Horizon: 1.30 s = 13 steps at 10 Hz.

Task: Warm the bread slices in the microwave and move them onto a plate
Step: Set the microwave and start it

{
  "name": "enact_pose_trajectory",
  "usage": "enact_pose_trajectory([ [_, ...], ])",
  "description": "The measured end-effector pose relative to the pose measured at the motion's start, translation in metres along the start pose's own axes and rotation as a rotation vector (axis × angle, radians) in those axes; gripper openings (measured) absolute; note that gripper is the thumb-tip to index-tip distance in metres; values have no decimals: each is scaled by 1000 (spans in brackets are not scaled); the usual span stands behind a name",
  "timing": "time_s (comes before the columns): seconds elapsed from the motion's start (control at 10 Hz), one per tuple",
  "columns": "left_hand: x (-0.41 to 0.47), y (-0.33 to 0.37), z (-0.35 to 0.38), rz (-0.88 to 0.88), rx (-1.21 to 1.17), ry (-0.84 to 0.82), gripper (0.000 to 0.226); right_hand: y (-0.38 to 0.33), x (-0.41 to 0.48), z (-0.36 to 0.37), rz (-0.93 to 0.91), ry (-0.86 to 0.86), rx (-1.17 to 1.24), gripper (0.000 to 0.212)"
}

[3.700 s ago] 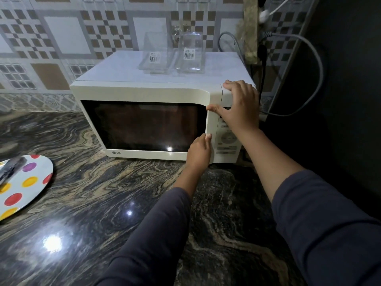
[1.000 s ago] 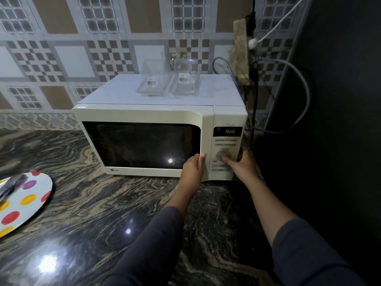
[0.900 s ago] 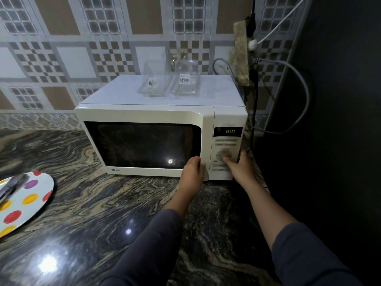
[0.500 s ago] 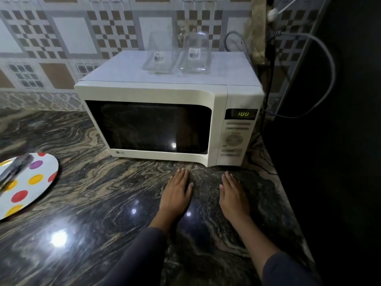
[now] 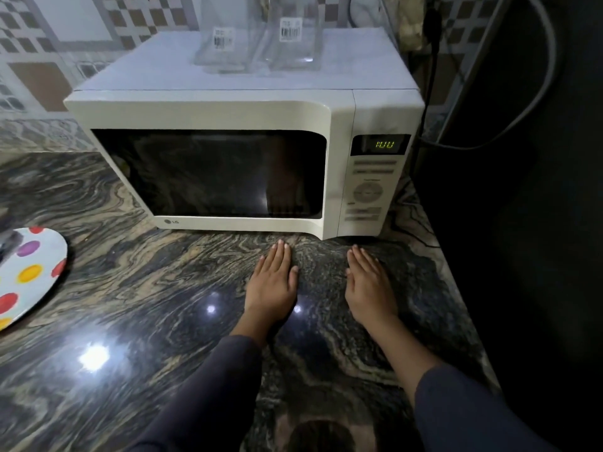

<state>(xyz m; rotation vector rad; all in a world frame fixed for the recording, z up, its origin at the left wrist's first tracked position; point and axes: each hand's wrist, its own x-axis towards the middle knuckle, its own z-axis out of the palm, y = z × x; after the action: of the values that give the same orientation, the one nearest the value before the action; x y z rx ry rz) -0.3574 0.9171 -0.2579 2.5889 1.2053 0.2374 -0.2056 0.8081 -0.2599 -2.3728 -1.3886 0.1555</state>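
White microwave door shut, display lit; polka-dot plate far left on counter.

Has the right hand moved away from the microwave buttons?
Yes. The right hand has come down off the microwave panel and lies flat on the counter.

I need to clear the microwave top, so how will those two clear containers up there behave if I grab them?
The clear containers look thin-walled and empty, so probably light. Their smooth surfaces may be slippery. They stand side by side on the microwave top, so nudging one could shift or tip the other.

Plate cut by left edge; bread unseen
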Motion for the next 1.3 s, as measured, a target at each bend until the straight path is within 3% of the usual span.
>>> enact_pose_trajectory([
  [1.3,-2,1,-2,-6,-19,-26,54,0,-1,2,-3,31,32,45],
])
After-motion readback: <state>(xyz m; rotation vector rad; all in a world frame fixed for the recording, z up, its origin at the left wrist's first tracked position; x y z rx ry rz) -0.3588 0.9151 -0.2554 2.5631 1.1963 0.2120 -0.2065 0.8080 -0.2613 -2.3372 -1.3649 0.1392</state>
